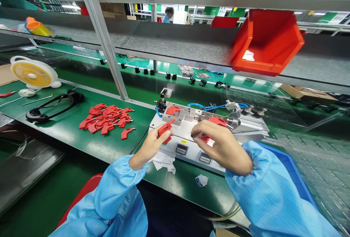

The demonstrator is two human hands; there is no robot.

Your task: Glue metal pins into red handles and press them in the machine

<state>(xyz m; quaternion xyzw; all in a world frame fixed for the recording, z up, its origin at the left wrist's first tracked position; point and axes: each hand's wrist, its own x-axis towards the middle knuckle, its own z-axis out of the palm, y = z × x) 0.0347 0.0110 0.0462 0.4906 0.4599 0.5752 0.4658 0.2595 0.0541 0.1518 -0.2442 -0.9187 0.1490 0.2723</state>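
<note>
My left hand (153, 144) is closed on a red plastic handle part (165, 130), held just in front of a white fixture machine (191, 146). My right hand (222, 146) pinches another red part (205, 138) with a thin metal pin over the machine's top plate. Two more red parts sit seated in the fixture, one at the left (172, 110) and one at the right (217, 121). A pile of several loose red parts (105, 118) lies on the green bench to the left of my hands.
A black curved strap piece (51, 107) and a small yellow fan (34, 73) sit at the far left. A red bin (269, 42) hangs on the shelf above right. A blue tray (290, 167) lies by my right sleeve. A person stands far behind.
</note>
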